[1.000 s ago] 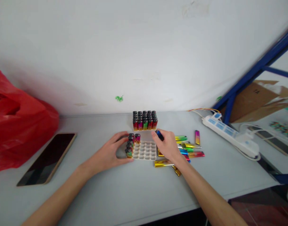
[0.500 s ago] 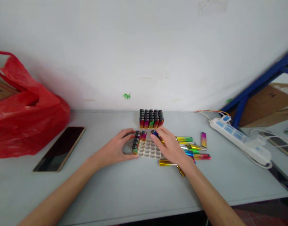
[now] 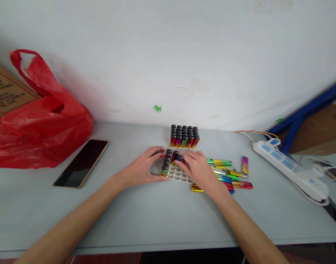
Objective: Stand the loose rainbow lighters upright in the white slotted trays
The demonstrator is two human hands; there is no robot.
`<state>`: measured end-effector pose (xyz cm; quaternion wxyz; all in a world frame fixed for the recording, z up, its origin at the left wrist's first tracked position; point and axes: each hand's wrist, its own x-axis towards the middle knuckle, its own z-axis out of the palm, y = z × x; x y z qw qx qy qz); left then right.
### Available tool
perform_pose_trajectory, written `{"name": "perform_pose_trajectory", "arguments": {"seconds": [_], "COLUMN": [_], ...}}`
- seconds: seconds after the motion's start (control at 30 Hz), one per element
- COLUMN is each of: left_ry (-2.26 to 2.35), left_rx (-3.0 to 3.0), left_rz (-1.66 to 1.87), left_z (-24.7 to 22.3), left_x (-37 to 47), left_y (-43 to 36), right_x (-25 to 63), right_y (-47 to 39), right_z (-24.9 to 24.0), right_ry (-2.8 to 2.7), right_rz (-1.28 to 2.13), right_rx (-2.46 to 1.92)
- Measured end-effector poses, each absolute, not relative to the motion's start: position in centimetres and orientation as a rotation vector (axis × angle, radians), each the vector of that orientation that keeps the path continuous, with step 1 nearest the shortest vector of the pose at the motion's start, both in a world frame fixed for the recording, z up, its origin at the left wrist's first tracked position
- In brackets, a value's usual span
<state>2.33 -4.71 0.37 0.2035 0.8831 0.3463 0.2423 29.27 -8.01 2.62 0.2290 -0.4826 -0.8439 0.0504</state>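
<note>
The right hand [image 3: 201,170] has its grip pinched on a dark-capped lighter [image 3: 179,157], thumb and fingers at its upper end, over the far part of a pale tray [image 3: 181,176]. Whether its base already sits in a cup is hidden. The left hand [image 3: 142,169] curves around the tray's left side, its grip spread wide yet holding the tray between thumb at the near corner and fingers at the far one, beside a column of upright lighters [image 3: 165,163].

The lighter should be light and stiff, its shiny sleeve probably slick under the fingers, so a hold just below the cap, on the flat sides, seems surest; the cap itself is best not pressed hard. The tray looks thin and light, likely to slide or flex if pushed, so it is better held by its edges or corners.

To the right, a loose pile of lighters [image 3: 225,174] lies overlapped on the table [image 3: 146,216]; these look apt to roll or slip against one another. A packed block of lighters [image 3: 184,136] stands behind the tray, near the wall [image 3: 129,66].
</note>
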Motion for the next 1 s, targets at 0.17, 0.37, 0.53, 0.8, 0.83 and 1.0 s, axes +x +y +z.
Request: {"name": "perform_pose_trajectory", "arguments": {"seconds": [0.17,0.37,0.53,0.8,0.83,1.0], "left_ry": [0.977,0.97,0.996,0.979,0.975,0.992], "left_rx": [2.48,2.511,2.531,2.551,2.551,2.539], "left_rz": [0.638,0.646,0.658,0.732,0.729,0.694], "left_z": [0.5,-0.3,-1.2,-1.8,-1.8,-1.3], "left_x": [2.3,1.9,1.5,1.1,1.1,1.4], "left_y": [-4.7,-3.8,-3.1,-2.9,-2.9,-3.2], "right_x": [28.2,32.7,41.7,50.7,50.7,48.3], "right_y": [-8.0,-8.2,-7.2,-10.0,-10.1,-8.5], "right_z": [3.2,4.1,4.6,2.6,2.4,3.3], "right_ry": [-2.412,-2.175,-1.611,-1.29,-1.312,-1.406], "right_rz": [0.095,0.268,-0.047,0.242,0.29,0.444], "right_rx": [-1.407,-1.443,-1.951,-2.323,-2.274,-1.978]}}
